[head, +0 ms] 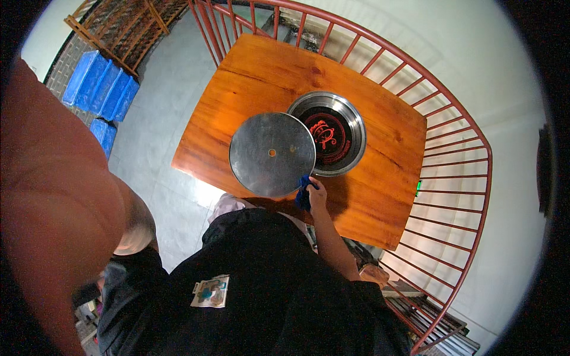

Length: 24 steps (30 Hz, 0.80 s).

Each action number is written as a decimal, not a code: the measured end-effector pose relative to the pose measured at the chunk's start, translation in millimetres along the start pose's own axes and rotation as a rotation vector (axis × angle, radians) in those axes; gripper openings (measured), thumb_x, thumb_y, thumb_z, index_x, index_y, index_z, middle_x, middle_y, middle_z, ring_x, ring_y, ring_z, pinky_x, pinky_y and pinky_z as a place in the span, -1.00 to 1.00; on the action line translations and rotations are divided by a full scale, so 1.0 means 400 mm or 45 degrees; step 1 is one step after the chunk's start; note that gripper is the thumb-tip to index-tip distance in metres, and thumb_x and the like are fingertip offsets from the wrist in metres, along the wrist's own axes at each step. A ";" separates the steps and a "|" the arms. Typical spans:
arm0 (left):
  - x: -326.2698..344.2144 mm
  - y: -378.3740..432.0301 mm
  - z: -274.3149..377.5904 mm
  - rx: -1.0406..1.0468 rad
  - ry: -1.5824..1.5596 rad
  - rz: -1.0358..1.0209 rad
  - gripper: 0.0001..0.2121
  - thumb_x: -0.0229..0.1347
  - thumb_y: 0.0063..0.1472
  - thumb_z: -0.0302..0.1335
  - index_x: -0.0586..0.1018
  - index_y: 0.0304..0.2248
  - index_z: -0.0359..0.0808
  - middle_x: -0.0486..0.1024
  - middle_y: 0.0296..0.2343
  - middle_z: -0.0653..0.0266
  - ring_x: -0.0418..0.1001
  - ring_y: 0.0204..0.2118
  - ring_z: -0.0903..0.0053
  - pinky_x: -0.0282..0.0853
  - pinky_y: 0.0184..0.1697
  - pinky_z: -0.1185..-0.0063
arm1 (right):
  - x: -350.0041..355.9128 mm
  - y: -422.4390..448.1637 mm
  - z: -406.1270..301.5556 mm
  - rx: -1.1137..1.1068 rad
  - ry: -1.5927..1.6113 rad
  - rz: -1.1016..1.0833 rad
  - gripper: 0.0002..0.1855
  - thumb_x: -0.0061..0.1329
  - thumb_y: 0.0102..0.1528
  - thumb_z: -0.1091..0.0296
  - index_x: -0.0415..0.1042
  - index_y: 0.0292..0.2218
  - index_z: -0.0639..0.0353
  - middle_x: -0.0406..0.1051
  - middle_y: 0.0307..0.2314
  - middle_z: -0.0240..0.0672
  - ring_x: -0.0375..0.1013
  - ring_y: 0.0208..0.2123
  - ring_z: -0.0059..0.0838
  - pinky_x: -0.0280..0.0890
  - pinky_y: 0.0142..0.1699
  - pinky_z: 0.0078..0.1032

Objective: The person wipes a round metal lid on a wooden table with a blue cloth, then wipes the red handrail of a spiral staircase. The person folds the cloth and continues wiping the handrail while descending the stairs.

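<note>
My right hand (317,193) grips a dark blue cloth (303,196) at the lower right rim of a round metal disc (267,155). A small hole sits at the disc's centre, and its face is grey with faint marks. Behind it, the disc partly covers a round steel-walled well (356,133) in the wooden table (383,191). A black surface (336,124) with red printing lies at the well's bottom. My left hand (62,200) is raised close to the camera, large and blurred; its fingers cannot be made out.
A reddish-brown metal railing (445,95) curves around the table's far and right sides. Blue plastic crates (100,84) stand on the grey floor (156,98) at the left, near a wooden rack (129,31). Metal bars (449,329) lie at the lower right.
</note>
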<state>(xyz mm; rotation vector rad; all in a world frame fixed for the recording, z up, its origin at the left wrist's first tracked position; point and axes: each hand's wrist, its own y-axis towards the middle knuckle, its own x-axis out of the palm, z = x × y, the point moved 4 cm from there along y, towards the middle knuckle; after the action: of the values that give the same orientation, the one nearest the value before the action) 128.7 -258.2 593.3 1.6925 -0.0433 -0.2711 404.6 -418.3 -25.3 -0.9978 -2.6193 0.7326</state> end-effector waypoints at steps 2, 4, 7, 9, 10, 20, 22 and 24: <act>-0.004 -0.009 -0.003 -0.005 -0.008 0.016 -0.70 0.08 0.31 -0.37 0.45 -0.06 -0.37 0.49 -0.24 0.05 0.48 -0.19 0.31 0.44 -0.10 0.42 | -0.015 0.004 0.019 -0.069 -0.020 0.025 -0.58 -0.02 0.05 0.58 0.52 -0.03 0.17 0.45 -0.35 -0.39 0.37 -0.45 -0.59 0.30 -0.28 -0.61; -0.008 -0.014 -0.003 -0.007 0.002 0.015 -0.71 0.08 0.31 -0.37 0.45 -0.06 -0.37 0.49 -0.25 0.05 0.48 -0.19 0.31 0.44 -0.11 0.42 | 0.006 -0.007 0.005 -0.082 -0.080 0.031 -0.60 -0.02 0.05 0.56 0.53 -0.05 0.16 0.46 -0.34 -0.40 0.39 -0.42 -0.57 0.32 -0.26 -0.59; -0.019 -0.016 -0.011 -0.006 0.012 0.019 -0.71 0.08 0.31 -0.38 0.45 -0.07 -0.37 0.49 -0.25 0.05 0.48 -0.19 0.30 0.44 -0.11 0.42 | 0.013 -0.013 -0.009 -0.027 -0.237 0.059 -0.60 -0.02 0.05 0.54 0.53 -0.05 0.14 0.46 -0.30 -0.40 0.42 -0.33 -0.53 0.33 -0.20 -0.54; -0.021 -0.016 -0.014 0.003 0.000 0.031 -0.71 0.08 0.31 -0.39 0.45 -0.07 -0.37 0.49 -0.25 0.04 0.48 -0.19 0.30 0.45 -0.12 0.42 | -0.014 0.006 0.020 0.016 -0.326 0.096 -0.59 -0.02 0.06 0.52 0.53 -0.03 0.13 0.46 -0.25 -0.39 0.43 -0.26 -0.49 0.33 -0.14 -0.51; -0.024 -0.015 -0.016 0.005 0.007 0.026 -0.72 0.08 0.31 -0.39 0.45 -0.07 -0.37 0.49 -0.25 0.04 0.48 -0.19 0.30 0.45 -0.12 0.42 | -0.008 0.005 0.024 0.049 -0.264 0.073 -0.59 -0.01 0.06 0.51 0.52 -0.02 0.12 0.46 -0.24 -0.38 0.43 -0.25 -0.48 0.32 -0.13 -0.51; -0.047 -0.024 -0.048 0.022 0.050 0.062 -0.73 0.10 0.30 -0.42 0.45 -0.07 -0.37 0.50 -0.26 0.03 0.49 -0.20 0.29 0.46 -0.13 0.42 | 0.006 -0.011 0.041 -0.002 -0.232 0.061 -0.61 -0.02 0.14 0.43 0.48 0.02 0.16 0.45 -0.29 -0.39 0.41 -0.29 -0.50 0.30 -0.15 -0.52; -0.063 -0.019 -0.060 0.018 0.071 0.069 -0.73 0.10 0.30 -0.42 0.45 -0.07 -0.37 0.50 -0.26 0.03 0.49 -0.20 0.29 0.46 -0.14 0.43 | 0.019 -0.001 0.053 -0.024 -0.233 0.013 -0.59 -0.03 0.14 0.45 0.46 0.03 0.17 0.45 -0.27 -0.39 0.41 -0.29 -0.47 0.30 -0.14 -0.52; -0.070 -0.031 -0.078 -0.005 0.075 0.094 -0.74 0.10 0.30 -0.43 0.45 -0.08 -0.37 0.50 -0.26 0.03 0.49 -0.21 0.29 0.46 -0.14 0.43 | 0.022 0.001 0.058 -0.049 -0.258 -0.004 -0.57 -0.03 0.13 0.47 0.45 0.05 0.18 0.45 -0.26 -0.38 0.41 -0.30 -0.44 0.31 -0.13 -0.52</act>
<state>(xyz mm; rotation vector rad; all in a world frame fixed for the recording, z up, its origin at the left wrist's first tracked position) 106.4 -221.0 589.1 1.6902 -0.0612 -0.1656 389.3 -420.8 -44.6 -0.9764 -2.8161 0.8254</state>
